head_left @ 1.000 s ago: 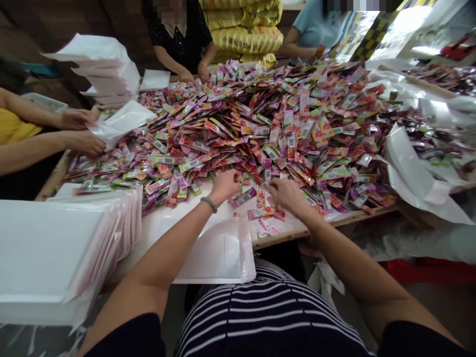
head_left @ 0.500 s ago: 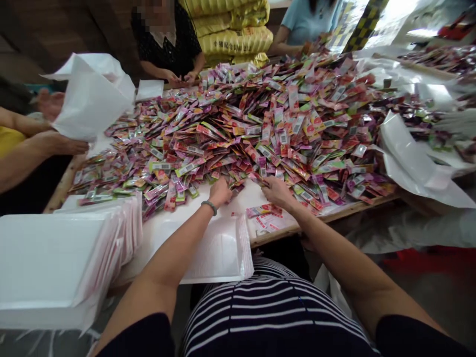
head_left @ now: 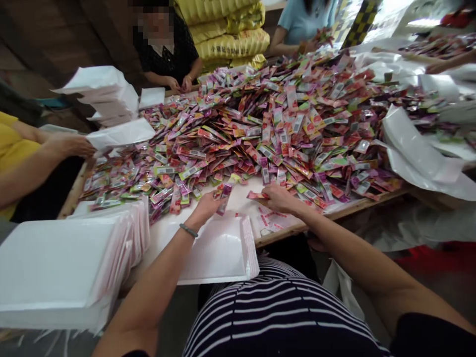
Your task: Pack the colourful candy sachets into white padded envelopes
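A huge heap of small colourful sachets (head_left: 282, 119) covers the table. My left hand (head_left: 205, 206) is turned palm up at the heap's near edge and grips a few sachets (head_left: 224, 194) between its fingers. My right hand (head_left: 278, 198) lies close beside it, fingers pinched on a red sachet (head_left: 256, 195). Below my hands a white padded envelope (head_left: 219, 250) lies flat on the table's front edge, with several more loose sachets (head_left: 271, 223) to its right.
A tall stack of white envelopes (head_left: 55, 267) stands at my left. A person in yellow (head_left: 22, 158) at the left handles an envelope (head_left: 122, 133) by another white stack (head_left: 104, 91). Two people sit at the far side. White plastic sheets (head_left: 420, 153) lie at the right.
Both my hands have drawn back from the heap toward me. My left hand has turned palm up with sachets in it. The person at the left has laid a raised envelope down.
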A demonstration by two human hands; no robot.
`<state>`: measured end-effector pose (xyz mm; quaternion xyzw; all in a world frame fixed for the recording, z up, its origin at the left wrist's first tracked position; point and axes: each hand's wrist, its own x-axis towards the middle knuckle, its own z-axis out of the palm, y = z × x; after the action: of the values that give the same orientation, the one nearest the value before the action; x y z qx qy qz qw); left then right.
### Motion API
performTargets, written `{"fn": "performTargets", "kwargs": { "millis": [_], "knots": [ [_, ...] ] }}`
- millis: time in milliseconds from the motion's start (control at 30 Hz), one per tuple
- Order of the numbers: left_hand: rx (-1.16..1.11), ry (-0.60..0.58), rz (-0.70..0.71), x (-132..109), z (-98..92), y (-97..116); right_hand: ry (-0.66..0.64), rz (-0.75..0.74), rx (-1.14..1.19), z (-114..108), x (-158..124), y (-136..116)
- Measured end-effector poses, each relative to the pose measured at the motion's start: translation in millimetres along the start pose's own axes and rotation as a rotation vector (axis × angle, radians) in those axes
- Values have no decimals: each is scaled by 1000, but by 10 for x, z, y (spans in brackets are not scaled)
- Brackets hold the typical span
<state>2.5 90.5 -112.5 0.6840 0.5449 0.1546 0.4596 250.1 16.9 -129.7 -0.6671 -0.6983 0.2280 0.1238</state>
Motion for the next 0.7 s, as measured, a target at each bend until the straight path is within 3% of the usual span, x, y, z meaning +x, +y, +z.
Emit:
{"fn": "performTargets", "kwargs": {
  "millis": [133, 267, 400, 533, 633, 700],
  "knots": [
    [-545, -79, -9, -130, 133, 57, 154, 203, 707, 101, 157, -261],
    [-571, -134, -12, -208, 274, 109, 136, 122, 1337, 296, 237, -743],
    [-330, -158, -3, -225, 326, 116, 8, 46, 1427, 423, 191, -1042],
    [-264, -199, -34, -244, 249, 133, 8, 101, 1495, 419, 169, -1002],
    [-384, -233, -123, -273, 163, 162, 101, 138, 1624, 400, 186, -894],
    [-584, -171, -141, -283, 135, 189, 176, 192, 1638, 392, 194, -850]
  ]
}}
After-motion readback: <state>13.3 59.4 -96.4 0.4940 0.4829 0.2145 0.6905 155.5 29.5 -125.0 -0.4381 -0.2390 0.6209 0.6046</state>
